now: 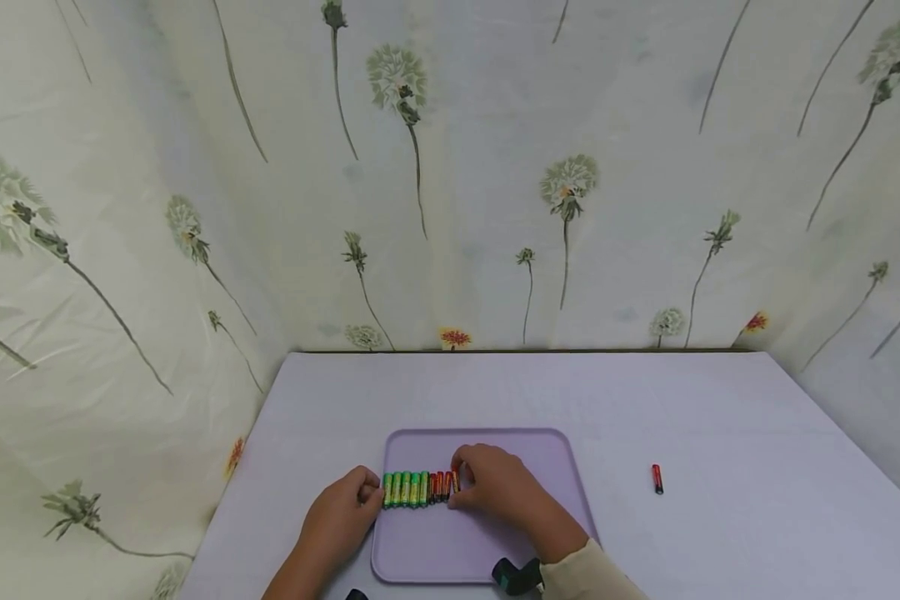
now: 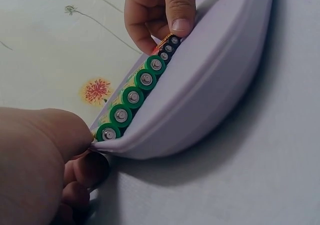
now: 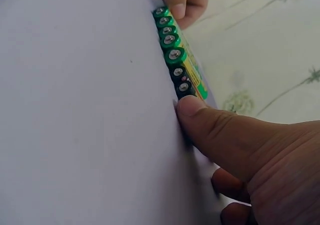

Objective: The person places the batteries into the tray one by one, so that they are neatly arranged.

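A row of several green batteries (image 1: 406, 490) lies side by side on a lilac tray (image 1: 435, 554), starting at its left rim. Thinner red-and-black batteries (image 1: 438, 487) continue the row to the right. My right hand (image 1: 506, 490) pinches the battery at the row's right end, thumb on the near end and a finger on the far end. In the right wrist view the thumb covers most of that battery. My left hand (image 1: 341, 512) grips the tray's left rim beside the first green battery; in the left wrist view its thumb is above the rim and other fingers are below.
One loose red-and-black battery (image 1: 657, 479) lies on the white table (image 1: 720, 417), right of the tray. A black device (image 1: 516, 577) is at my right wrist, above the tray's near edge. Behind the table hangs a flower-patterned cloth (image 1: 480, 167).
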Action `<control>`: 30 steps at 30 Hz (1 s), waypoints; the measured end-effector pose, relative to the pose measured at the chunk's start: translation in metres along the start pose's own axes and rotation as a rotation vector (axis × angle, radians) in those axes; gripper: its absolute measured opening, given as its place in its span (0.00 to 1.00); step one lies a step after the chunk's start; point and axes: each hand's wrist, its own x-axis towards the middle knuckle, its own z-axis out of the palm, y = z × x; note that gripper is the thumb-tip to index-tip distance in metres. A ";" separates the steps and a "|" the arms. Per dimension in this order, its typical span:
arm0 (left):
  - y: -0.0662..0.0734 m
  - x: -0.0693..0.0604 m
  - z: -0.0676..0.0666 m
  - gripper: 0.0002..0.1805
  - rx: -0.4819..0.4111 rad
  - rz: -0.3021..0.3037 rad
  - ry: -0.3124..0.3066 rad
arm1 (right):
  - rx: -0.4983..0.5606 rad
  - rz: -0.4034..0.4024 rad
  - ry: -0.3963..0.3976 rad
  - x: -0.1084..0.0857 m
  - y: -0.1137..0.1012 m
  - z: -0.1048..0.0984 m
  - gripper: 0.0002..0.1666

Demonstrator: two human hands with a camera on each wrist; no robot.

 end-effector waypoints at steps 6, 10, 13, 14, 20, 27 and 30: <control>0.001 0.000 0.000 0.04 0.004 0.007 0.004 | -0.016 0.014 0.007 -0.001 -0.002 0.002 0.29; 0.003 -0.001 -0.001 0.04 -0.003 0.012 0.006 | -0.013 0.014 0.012 0.000 -0.003 0.004 0.30; 0.003 -0.001 -0.002 0.04 0.000 0.003 0.003 | -0.007 0.019 0.012 0.000 -0.005 0.004 0.30; 0.003 -0.001 -0.002 0.04 0.000 0.004 0.002 | -0.004 0.019 0.014 -0.001 -0.006 0.003 0.30; 0.003 0.000 -0.002 0.05 0.005 -0.002 -0.001 | -0.006 0.034 0.021 -0.003 -0.011 0.001 0.30; 0.002 0.001 -0.001 0.04 0.008 -0.001 -0.003 | -0.003 0.061 0.004 -0.002 -0.013 0.002 0.30; 0.002 0.001 -0.001 0.04 0.004 -0.004 -0.008 | -0.009 0.057 0.002 -0.001 -0.013 0.002 0.30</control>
